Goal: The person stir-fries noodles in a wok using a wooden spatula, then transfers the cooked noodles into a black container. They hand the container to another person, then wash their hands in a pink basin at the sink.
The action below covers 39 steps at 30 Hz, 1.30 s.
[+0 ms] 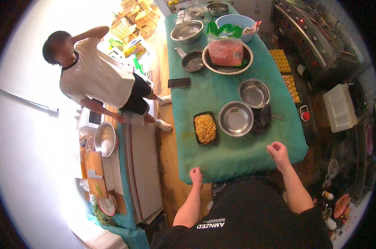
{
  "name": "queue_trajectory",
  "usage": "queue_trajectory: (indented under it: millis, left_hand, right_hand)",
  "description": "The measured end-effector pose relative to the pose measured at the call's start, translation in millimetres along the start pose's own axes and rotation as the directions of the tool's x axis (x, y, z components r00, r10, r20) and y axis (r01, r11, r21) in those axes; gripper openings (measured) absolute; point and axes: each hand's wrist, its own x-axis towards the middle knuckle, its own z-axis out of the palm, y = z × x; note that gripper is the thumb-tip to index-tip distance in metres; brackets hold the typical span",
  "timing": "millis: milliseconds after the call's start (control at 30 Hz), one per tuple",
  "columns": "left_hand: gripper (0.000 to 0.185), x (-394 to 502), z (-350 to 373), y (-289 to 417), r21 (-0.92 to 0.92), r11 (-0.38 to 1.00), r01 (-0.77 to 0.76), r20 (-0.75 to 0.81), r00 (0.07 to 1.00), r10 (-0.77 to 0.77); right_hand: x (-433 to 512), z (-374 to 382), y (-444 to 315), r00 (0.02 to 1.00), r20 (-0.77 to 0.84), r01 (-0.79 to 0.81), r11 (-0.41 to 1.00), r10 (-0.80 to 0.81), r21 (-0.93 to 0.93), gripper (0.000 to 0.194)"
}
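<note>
My left hand (196, 176), loosely curled, is at the near left corner of the table with the green cloth (231, 157). My right hand (278, 152) hovers over the near right part of the cloth, fingers bent, with nothing visible in it. Farther in, a black tray of noodles (205, 128) lies left of two metal bowls (236, 119) (254, 93). Beside the bowls, to the right, is a dark object in black plastic (265, 115), its kind unclear. Whether either hand's fingers are fully closed is hard to see.
Toward the far end are a basin with bagged pink meat (226, 53), a small frying pan (193, 61), a phone (179, 82), a metal bowl (187, 30) and a blue basin (238, 20). Another person (97, 71) stands left. Egg trays (290, 88) and a stove (303, 34) are right.
</note>
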Motion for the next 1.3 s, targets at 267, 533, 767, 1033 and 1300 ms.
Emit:
queue_trajectory:
  millis: [267, 533, 767, 1033, 1300]
  left_hand:
    - [0.040, -53, 22, 19, 0.558, 0.380, -0.738, 0.451, 0.654, 0.607]
    - [0.067, -56, 32, 26, 0.658, 0.462, -0.595, 0.550, 0.798, 0.246]
    - [0.071, -47, 23, 17, 0.617, 0.501, -0.607, 0.588, 0.779, 0.220]
    - [0.071, -45, 21, 8, 0.586, 0.567, -0.580, 0.569, 0.792, 0.222]
    - [0.071, -39, 22, 11, 0.575, 0.591, -0.566, 0.576, 0.793, 0.198]
  right_hand:
    - [19, -53, 61, 0.980, -0.198, -0.046, 0.989, 0.018, -0.138, 0.022]
    - [107, -15, 76, 0.997, -0.072, 0.022, 0.992, -0.032, -0.128, 0.050]
    - [178, 36, 87, 0.896, -0.131, 0.219, 0.678, -0.425, -0.702, 0.062]
    - [156, 25, 50, 0.970, 0.146, 0.241, 0.695, -0.194, -0.677, 0.032]
    - [123, -10, 102, 0.972, 0.092, 0.236, 0.880, -0.218, -0.412, 0.030]
